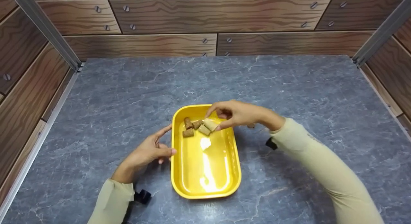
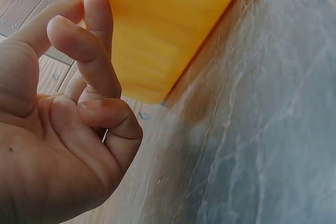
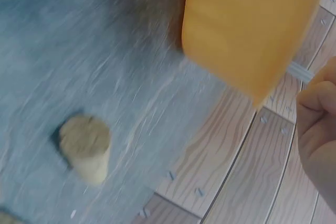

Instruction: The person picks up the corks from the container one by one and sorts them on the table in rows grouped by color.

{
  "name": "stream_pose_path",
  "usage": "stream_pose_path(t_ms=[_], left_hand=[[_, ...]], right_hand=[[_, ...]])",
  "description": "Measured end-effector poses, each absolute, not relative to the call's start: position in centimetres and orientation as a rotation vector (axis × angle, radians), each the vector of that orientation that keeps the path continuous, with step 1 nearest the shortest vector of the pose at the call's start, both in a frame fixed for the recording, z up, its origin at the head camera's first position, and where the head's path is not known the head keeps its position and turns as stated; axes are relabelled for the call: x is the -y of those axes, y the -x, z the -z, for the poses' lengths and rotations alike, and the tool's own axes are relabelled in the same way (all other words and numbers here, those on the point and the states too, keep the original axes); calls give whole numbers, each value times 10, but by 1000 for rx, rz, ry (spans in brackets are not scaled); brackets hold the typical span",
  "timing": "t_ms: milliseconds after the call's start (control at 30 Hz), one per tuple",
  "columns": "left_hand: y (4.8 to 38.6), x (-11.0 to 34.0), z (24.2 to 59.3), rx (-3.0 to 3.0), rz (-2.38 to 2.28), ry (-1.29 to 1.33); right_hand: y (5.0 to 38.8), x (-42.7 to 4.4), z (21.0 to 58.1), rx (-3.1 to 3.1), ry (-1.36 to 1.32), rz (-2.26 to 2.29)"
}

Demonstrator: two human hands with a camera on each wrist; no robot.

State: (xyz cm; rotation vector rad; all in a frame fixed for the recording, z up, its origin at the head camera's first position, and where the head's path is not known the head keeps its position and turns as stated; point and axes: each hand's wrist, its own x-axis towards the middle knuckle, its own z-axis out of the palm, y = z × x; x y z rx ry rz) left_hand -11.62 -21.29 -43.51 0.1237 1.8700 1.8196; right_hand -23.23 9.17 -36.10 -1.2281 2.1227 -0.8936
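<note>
A yellow plastic tray (image 1: 208, 172) stands on the table, with several wine corks (image 1: 188, 132) grouped at its far end. My left hand (image 1: 147, 153) holds the tray's left side, thumb at the rim and index finger against the outer wall; its other fingers curl loosely in the left wrist view. Over the tray's far right rim reaches my right hand (image 1: 240, 113), its thumb and index finger around a pale cork (image 1: 210, 125) low inside the tray. Beside it lies another pale cork (image 1: 204, 130). In the right wrist view only part of the right hand (image 3: 320, 124) shows.
Outside the tray a cork (image 3: 85, 148) lies on the grey marbled table (image 1: 128, 89); in the head view the right wrist partly covers it. Another cork (image 3: 8, 219) is cut off at the right wrist view's corner. Wood-patterned walls (image 1: 218, 15) enclose the table.
</note>
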Motion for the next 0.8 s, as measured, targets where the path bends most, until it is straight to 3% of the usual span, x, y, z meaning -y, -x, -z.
stream_pose_path(t_ms=[800], left_hand=[[115,213,435,-1847,-1840,-110]], right_hand=[[237,-210,366,-2302,983,1033]])
